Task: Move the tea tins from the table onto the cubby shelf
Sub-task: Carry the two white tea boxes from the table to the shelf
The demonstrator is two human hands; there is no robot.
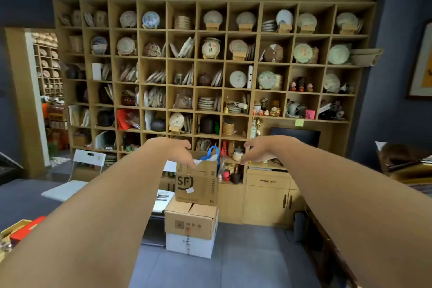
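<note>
Ahead, I see the cubby shelf [210, 63] packed with tea cakes across the wall; no tea tin shows. Both hands, left hand [180, 151] and right hand [258, 151], reach out empty, fingers loosely curled apart. Stacked cardboard boxes [194, 203] stand between.

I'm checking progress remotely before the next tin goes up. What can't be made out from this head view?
- Table and tea tins: cut off at the lower left edge; only a red box corner shows.
- Left hand and right hand: both open, holding nothing.
- SF carton: contents hidden by its walls.
- Cubby shelf: lower middle cubbies hidden behind the hands; labels too small and blurred to read.
</note>
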